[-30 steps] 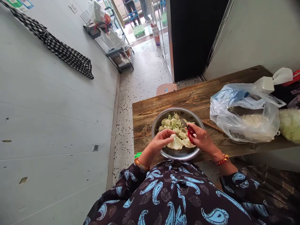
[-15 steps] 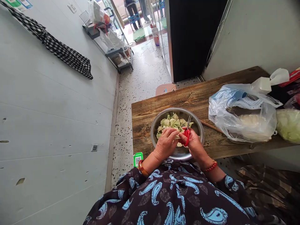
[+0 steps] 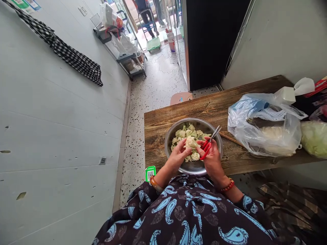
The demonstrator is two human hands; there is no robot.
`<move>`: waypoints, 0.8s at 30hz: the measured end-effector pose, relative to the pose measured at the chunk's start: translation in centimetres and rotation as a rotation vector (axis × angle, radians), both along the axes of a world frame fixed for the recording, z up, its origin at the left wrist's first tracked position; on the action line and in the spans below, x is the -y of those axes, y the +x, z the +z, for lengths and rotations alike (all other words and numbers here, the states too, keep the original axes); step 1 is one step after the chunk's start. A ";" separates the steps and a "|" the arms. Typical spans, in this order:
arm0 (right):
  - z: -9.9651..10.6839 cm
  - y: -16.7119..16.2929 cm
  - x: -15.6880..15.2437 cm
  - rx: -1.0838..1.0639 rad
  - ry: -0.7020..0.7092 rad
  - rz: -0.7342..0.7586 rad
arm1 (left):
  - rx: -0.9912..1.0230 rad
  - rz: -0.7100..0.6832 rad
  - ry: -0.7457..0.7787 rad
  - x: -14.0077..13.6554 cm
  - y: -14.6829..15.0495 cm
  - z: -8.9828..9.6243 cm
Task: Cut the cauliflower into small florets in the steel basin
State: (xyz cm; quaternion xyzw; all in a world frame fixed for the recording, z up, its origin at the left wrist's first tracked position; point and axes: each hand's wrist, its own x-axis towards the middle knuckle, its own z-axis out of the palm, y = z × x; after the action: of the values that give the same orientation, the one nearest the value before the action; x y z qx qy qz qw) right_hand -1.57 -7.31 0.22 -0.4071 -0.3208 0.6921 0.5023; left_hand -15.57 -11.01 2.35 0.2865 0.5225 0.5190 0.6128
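Observation:
Over a steel bowl (image 3: 168, 139) on the wooden table, my left hand (image 3: 178, 154) grips a pale cauliflower floret (image 3: 191, 143), its fingers closed around the left side. My right hand (image 3: 212, 159) holds red-handled scissors (image 3: 206, 149), blades pointing up and to the right, away from the floret. The fingertips of that hand also touch the floret's stem side. Cut cauliflower pieces (image 3: 181, 133) lie in the bowl below, partly hidden by both hands.
Right of the bowl on the wooden table (image 3: 158, 129) lie a plastic bag (image 3: 265, 126), a tissue pack (image 3: 285, 95) and a bagged pale green vegetable (image 3: 315, 137). A pink stool (image 3: 181, 97) stands behind. A cart (image 3: 127, 58) stands along the left wall; a person (image 3: 146, 15) is by the doorway.
The floret has turned up into view between my hands. The scissors have swung from upright to tilted right, and my left hand has rotated, showing its fingers.

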 end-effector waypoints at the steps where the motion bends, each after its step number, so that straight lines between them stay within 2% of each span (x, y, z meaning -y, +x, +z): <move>1: 0.2 -0.1 0.1 0.007 0.011 0.007 | 0.019 0.008 0.011 -0.1 0.1 0.0; 7: -0.1 1.0 0.3 0.146 0.022 0.161 | 0.003 0.134 0.014 -0.7 -0.9 0.0; 13: -1.7 4.8 0.9 0.503 0.187 0.490 | -0.085 0.213 0.010 -1.0 -2.1 -0.3; 16: -2.4 5.9 1.5 0.629 0.214 0.593 | -0.136 0.218 0.027 -1.1 -2.4 -0.7; 20: -2.6 5.8 1.8 0.639 0.187 0.657 | -0.187 0.190 0.026 -1.1 -2.2 -0.8; 24: -1.7 4.9 1.3 0.548 0.139 0.691 | -0.218 0.178 0.020 -1.0 -1.8 -0.5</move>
State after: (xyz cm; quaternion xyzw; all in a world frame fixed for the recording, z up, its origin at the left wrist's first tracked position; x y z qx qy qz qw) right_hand 3.38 -8.59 -1.48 -0.4095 -0.6050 0.6628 0.1643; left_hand -17.35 -10.01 1.87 0.2998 0.6040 0.5424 0.5011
